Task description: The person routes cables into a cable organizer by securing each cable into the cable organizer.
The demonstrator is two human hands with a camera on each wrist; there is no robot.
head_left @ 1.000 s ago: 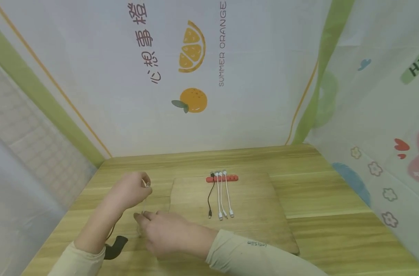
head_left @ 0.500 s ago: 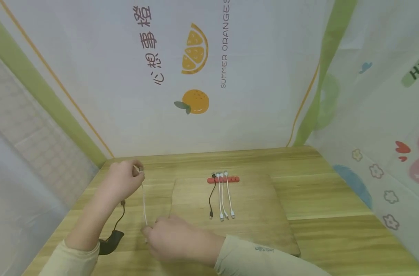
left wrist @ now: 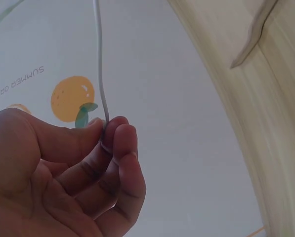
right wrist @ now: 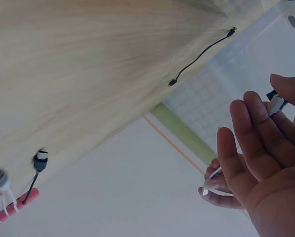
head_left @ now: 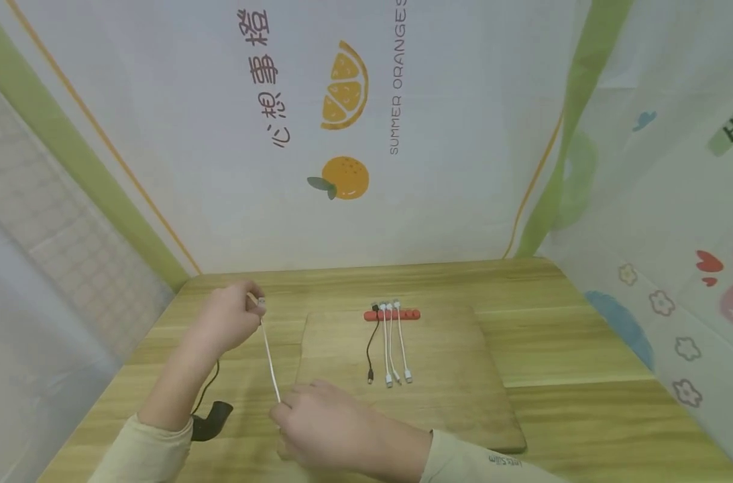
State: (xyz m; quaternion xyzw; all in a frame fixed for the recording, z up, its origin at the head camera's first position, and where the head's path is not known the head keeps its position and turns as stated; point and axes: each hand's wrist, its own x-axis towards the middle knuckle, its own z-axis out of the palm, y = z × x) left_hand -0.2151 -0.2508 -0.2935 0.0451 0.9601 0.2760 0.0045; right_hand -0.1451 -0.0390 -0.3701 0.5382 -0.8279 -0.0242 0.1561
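A white USB cable (head_left: 271,359) runs taut between the two hands in the head view. My left hand (head_left: 230,318) pinches its upper end, where a metal plug (head_left: 261,302) shows at the fingertips. In the left wrist view, the thumb and index finger pinch the thin white cord. My right hand (head_left: 326,426), lower and nearer the front, holds the other end. A silver-and-dark connector (right wrist: 275,103) sits between thumb and fingers in the right wrist view; the other fingers are extended.
A wooden board (head_left: 438,396) lies on the table. At its far edge a red cable holder (head_left: 410,314) carries one black cable (head_left: 371,342) and several white ones (head_left: 402,335). Another black cable (right wrist: 201,57) lies at the left. A black curved object (head_left: 214,421) is beside the left sleeve.
The white cable has been drawn out straight between the hands. My right hand has moved right and toward the front; my left hand went up and left, then back right.
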